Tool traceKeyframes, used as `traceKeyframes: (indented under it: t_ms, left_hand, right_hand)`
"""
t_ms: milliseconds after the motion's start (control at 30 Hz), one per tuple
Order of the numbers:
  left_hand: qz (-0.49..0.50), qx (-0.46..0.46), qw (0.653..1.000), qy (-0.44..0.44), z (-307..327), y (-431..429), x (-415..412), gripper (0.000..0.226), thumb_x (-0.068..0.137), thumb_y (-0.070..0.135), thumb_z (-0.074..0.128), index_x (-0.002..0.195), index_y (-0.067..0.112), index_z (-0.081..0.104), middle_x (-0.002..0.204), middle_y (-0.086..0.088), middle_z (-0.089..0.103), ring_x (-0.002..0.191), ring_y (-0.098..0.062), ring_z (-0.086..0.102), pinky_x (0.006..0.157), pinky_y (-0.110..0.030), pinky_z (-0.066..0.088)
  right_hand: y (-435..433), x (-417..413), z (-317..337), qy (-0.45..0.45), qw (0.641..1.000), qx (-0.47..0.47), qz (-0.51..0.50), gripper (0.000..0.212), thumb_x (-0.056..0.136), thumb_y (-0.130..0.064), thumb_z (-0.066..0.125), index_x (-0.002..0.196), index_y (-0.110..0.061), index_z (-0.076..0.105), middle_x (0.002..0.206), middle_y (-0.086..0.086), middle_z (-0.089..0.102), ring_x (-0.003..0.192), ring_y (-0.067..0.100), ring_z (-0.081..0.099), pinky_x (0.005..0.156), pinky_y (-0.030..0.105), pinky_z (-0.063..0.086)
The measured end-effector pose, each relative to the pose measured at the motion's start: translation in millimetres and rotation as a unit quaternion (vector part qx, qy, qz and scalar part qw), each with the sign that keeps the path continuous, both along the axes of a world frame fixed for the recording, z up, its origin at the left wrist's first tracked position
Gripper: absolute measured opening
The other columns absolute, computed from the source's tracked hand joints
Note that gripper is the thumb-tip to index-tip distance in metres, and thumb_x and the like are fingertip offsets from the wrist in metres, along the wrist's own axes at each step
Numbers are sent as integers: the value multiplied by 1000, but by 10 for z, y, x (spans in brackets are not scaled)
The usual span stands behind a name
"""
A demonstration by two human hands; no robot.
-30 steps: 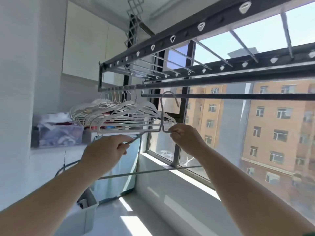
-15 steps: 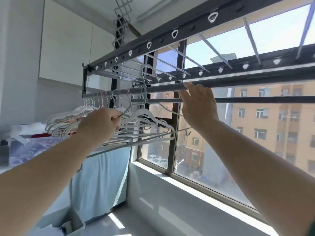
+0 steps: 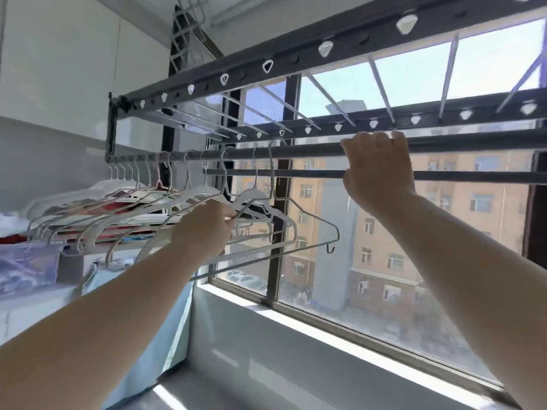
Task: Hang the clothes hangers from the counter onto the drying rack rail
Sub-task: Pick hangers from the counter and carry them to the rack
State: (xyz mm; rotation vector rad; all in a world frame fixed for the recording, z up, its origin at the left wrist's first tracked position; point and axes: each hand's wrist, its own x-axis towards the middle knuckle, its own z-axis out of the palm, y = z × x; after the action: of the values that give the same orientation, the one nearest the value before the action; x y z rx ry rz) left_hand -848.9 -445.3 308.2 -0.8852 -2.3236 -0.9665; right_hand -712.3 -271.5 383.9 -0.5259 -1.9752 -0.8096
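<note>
Left hand (image 3: 204, 229) is reaching up and forward with the fingers curled in, pinching the near shoulder of a thin grey wire hanger (image 3: 310, 214). That hanger's hook is looped over the thick rail (image 3: 296, 151) of the drying rack (image 3: 296, 59), so it's up on the rail at the right end of the row, with its far shoulder swung out toward the window (image 3: 384, 291). Packed right beside it on the left is a whole bunch of white hangers (image 3: 118, 202), all hooked on the same rail and crowded shoulder to shoulder, and that hand sits in among the nearest ones. A thinner bar (image 3: 266, 173) runs just below the rail. Right hand (image 3: 377, 170) is well off to the right, arm stretched up, fingers (image 3: 373, 137) hooked over the top of the thick rail, back of the hand toward the camera, and it covers a bit of the thinner bar too. Up top, the rack's dark beam has a line of white triangular clips (image 3: 325, 48), with thin rods going across to a second beam. Down left there's a clear plastic box (image 3: 26, 267) with stuff in it on the bench (image 3: 26, 306), light blue cloth (image 3: 165, 335) hanging below, and the white windowsill (image 3: 325, 356) next to that. Orange apartment buildings (image 3: 393, 220) outside.
</note>
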Motion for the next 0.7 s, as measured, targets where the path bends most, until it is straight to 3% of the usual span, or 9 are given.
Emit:
traceKeyframes:
  t_ms: [133, 500, 700]
  left_hand:
    - [-2, -1, 1000, -12, -43, 35, -127, 30, 94, 16, 41, 120, 15, 56, 99, -14, 67, 87, -35, 65, 81, -46, 53]
    - [-1, 3, 999, 34, -116, 28, -239, 27, 94, 20, 39, 112, 20, 59, 96, -7, 67, 81, -31, 65, 78, -41, 52]
    - [-9, -18, 1000, 15, -78, 19, -197, 26, 93, 22, 42, 112, 17, 60, 94, -8, 68, 83, -30, 65, 79, -40, 52]
  right_hand:
    - [-22, 4, -6, 3, 1000, -6, -6, 40, 88, -12, 43, 129, -9, 39, 131, 12, 48, 121, 30, 42, 108, 45, 20]
    - [-18, -59, -30, 1, 999, -23, -29, 47, 87, -12, 46, 132, -10, 34, 134, 11, 43, 126, 30, 35, 111, 46, 13]
    - [-24, -35, -33, -16, 999, -26, -34, 48, 88, -15, 46, 133, -9, 32, 136, 12, 40, 126, 31, 34, 111, 47, 13]
